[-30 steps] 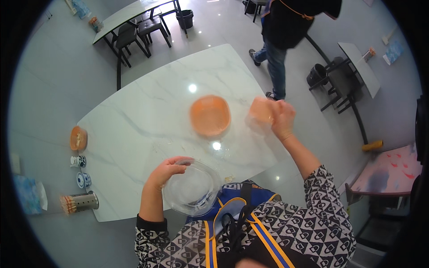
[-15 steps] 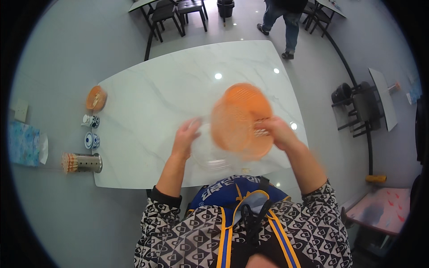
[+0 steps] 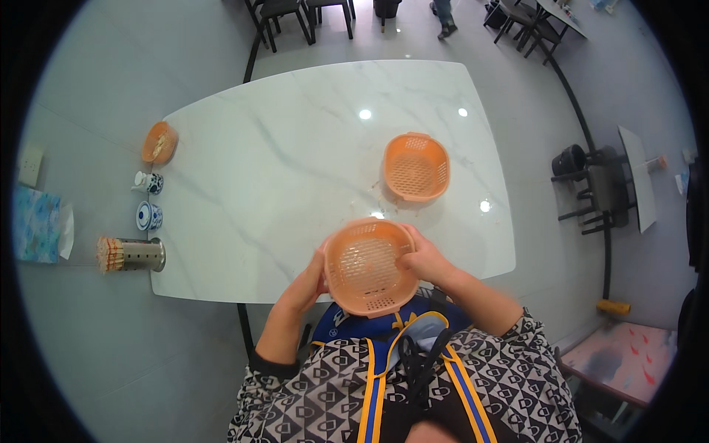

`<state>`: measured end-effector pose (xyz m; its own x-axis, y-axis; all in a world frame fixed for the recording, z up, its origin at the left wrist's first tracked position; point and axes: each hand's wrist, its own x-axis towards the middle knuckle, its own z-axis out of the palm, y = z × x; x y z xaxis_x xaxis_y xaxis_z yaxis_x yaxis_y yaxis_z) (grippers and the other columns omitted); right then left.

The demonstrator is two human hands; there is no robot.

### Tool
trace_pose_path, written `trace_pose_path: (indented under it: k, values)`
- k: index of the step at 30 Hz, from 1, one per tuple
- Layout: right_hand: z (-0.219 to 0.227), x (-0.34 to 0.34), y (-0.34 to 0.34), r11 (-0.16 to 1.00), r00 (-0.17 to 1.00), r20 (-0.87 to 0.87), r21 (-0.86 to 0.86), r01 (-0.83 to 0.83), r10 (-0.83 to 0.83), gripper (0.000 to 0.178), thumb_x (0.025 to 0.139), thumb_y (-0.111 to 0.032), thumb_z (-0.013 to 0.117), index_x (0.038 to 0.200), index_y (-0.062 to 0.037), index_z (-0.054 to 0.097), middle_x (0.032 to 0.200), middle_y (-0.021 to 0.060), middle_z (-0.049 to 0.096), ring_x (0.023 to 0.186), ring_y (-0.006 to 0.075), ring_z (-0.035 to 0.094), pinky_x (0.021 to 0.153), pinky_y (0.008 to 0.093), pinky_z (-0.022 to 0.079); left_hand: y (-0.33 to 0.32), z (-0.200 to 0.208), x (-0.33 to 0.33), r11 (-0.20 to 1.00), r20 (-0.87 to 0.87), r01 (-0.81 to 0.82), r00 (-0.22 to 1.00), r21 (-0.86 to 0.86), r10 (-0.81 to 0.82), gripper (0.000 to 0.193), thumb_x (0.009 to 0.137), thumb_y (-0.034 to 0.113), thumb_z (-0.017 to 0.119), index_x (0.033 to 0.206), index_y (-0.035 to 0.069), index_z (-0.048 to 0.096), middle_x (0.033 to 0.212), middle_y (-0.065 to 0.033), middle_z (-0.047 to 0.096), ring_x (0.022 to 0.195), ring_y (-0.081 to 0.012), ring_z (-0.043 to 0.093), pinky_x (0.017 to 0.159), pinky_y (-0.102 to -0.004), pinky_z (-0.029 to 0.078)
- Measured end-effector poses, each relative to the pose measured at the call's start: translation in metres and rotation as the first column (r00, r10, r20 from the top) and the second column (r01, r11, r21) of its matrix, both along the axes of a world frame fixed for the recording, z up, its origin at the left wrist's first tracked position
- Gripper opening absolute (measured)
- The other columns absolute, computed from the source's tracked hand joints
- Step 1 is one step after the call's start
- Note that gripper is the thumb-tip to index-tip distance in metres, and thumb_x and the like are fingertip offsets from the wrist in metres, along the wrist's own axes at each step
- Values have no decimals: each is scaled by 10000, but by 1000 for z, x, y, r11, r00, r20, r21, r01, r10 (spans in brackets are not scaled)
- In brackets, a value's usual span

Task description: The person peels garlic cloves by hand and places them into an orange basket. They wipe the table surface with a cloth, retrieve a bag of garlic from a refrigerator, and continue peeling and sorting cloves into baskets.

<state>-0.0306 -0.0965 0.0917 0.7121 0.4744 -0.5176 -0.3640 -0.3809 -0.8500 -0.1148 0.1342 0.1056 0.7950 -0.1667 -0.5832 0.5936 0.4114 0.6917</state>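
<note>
I hold an orange perforated plastic basket point(image 3: 367, 267) over the near edge of the white marble table point(image 3: 295, 170). My left hand point(image 3: 313, 275) grips its left rim. My right hand point(image 3: 422, 260) grips the right rim, with the thumb inside the basket. A few pale scraps lie in the basket's bottom. A second orange basket point(image 3: 416, 167) of the same kind stands on the table further away to the right, apart from both hands.
At the table's left edge stand a small orange bowl point(image 3: 159, 142), two blue-and-white ceramic pots point(image 3: 147, 199) and a metal chopstick holder point(image 3: 130, 254). Dark chairs point(image 3: 292, 13) stand beyond the far side. A person's legs point(image 3: 444, 15) are at the top.
A second ago my hands were apart on different things. Now both hold one orange basket, drawn in close to my body, and another orange basket stands on the table.
</note>
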Motion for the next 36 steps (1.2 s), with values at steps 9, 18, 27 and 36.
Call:
trace_pose_path:
  k: [9,18,27,36]
  values:
    - [9,47,-15,966,971,45,125,226,-233,564,808,-345,665,1240,-27,492,1038,121,589,941,157,571,813,310,460,71,-39,-5,913,119,-372,927,169,356,572,732,-29,535,1284,7,389,1168,-136,547,1042,-244,572,769,-333,526]
    - [-40,134,-50,912,958,13,-302,277,-286,263,778,-151,580,987,6,606,770,120,628,543,195,618,437,298,514,178,-62,128,716,41,-520,821,466,569,349,823,100,491,1126,-53,413,957,-199,595,673,-287,666,517,-358,605]
    - [-37,183,-42,877,890,84,-154,455,-448,249,808,-108,471,1003,17,561,751,100,623,511,171,603,435,279,514,201,-96,193,760,-8,-454,856,465,517,350,862,190,523,1090,-60,434,899,-197,614,600,-259,656,477,-328,591]
    - [-61,208,-18,804,802,-85,-140,578,-591,371,863,-302,570,1077,2,567,809,110,626,565,185,621,494,275,545,178,-81,183,706,66,-571,795,418,603,469,897,272,534,1237,-36,438,1045,-105,599,911,-227,606,755,-345,531]
